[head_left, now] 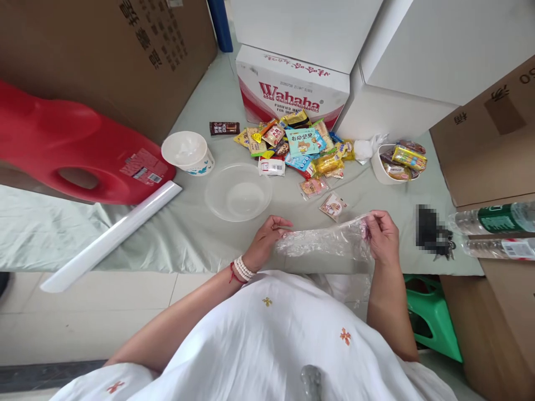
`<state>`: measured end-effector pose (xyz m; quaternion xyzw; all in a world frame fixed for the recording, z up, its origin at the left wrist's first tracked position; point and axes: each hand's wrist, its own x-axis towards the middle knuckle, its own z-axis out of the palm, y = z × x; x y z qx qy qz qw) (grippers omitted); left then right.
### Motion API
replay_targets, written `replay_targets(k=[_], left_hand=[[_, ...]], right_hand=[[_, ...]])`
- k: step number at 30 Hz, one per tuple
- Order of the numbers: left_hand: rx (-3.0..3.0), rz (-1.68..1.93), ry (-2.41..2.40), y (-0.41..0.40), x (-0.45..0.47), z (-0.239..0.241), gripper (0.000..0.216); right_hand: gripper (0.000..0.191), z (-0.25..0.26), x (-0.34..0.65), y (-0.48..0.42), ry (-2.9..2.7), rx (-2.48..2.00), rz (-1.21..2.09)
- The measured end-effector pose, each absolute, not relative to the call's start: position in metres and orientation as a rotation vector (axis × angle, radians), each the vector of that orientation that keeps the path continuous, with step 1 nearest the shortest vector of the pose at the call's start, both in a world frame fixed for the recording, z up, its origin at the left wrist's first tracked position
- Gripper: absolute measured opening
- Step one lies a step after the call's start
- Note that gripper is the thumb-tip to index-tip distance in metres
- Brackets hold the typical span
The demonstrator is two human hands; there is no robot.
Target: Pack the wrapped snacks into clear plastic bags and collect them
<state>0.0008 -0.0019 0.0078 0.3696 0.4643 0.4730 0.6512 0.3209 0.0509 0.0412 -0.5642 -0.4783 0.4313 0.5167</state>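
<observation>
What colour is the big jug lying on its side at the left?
The jug is bright red, with a small red-and-white label near its base. The head view shows it clearly.

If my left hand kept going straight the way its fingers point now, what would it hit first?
Probably the clear plastic bag it already pinches; the left hand points right, toward the right hand at the bag's other end. Depth is unclear.

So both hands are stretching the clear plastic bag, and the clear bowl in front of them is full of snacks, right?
Not quite. In the head view both hands, left and right, do stretch the clear plastic bag, but the clear bowl is empty; the snacks lie behind it.
</observation>
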Motion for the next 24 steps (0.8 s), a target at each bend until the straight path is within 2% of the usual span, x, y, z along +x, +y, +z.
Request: replay_targets(k=[5, 7, 8, 11, 12, 18, 24], left_hand=[[1.584, 0.973, 1.333, -0.006, 0.011, 0.020, 0.068], [1.793, 0.936, 1.321, -0.003, 0.022, 0.023, 0.075], [1.844, 0.907, 1.303, 0.000, 0.028, 0.023, 0.071], [1.818, 0.766, 1.207, 0.010, 0.038, 0.019, 0.035], [1.765, 0.728, 1.158, 0.013, 0.038, 0.016, 0.030], [1.380, 0.804, 1.102, 0.013, 0.022, 0.013, 0.037], [1.227, 0.991, 1.104, 0.021, 0.035, 0.039, 0.042]], right_hand=[[0.031, 0.064, 0.297, 0.069, -1.382, -1.344, 1.201], [0.034, 0.075, 0.287, 0.073, -1.445, -1.343, 1.287], [0.036, 0.081, 0.282, 0.075, -1.465, -1.336, 1.337], [0.039, 0.096, 0.274, 0.080, -1.481, -1.306, 1.465], [0.039, 0.100, 0.274, 0.082, -1.481, -1.303, 1.485], [0.040, 0.112, 0.283, 0.093, -1.534, -1.361, 1.467], [0.042, 0.114, 0.264, 0.102, -1.718, -1.332, 1.591]])
